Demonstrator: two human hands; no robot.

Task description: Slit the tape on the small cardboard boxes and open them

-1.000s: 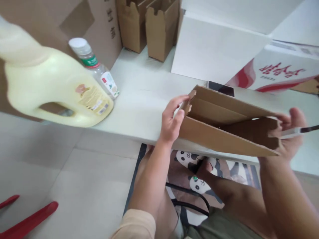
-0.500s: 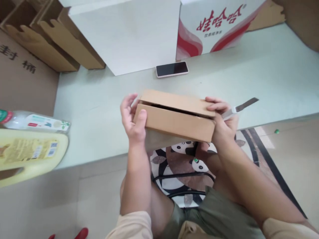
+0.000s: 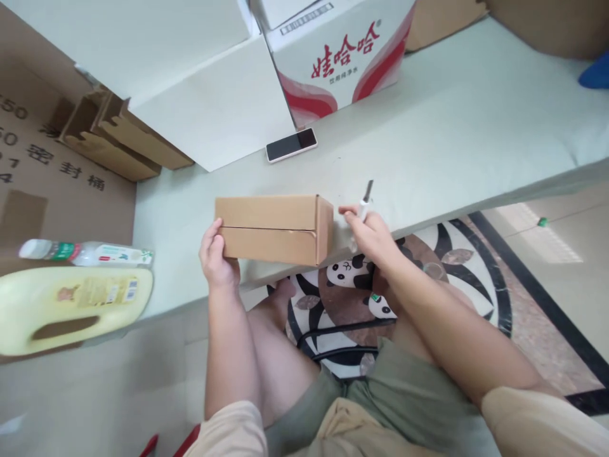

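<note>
A closed brown cardboard box (image 3: pixel 273 228) rests at the front edge of the pale green table (image 3: pixel 451 146). My left hand (image 3: pixel 216 257) grips its left end, thumb on the front face. My right hand (image 3: pixel 371 231) is just off the box's right end, fingers closed round a small utility knife (image 3: pixel 365 197) whose blade points away from me.
A phone (image 3: pixel 291 145) lies face up behind the box. A white carton (image 3: pixel 204 108) and a red-and-white printed carton (image 3: pixel 342 57) stand at the back. Folded cardboard boxes (image 3: pixel 114 136) sit back left. A clear bottle (image 3: pixel 85 252) and a yellow jug (image 3: pixel 66 304) lie at the left edge.
The open box has been folded shut and set down on the table. My right hand has come off the box's right end, still holding the knife. The view swung to look down.
</note>
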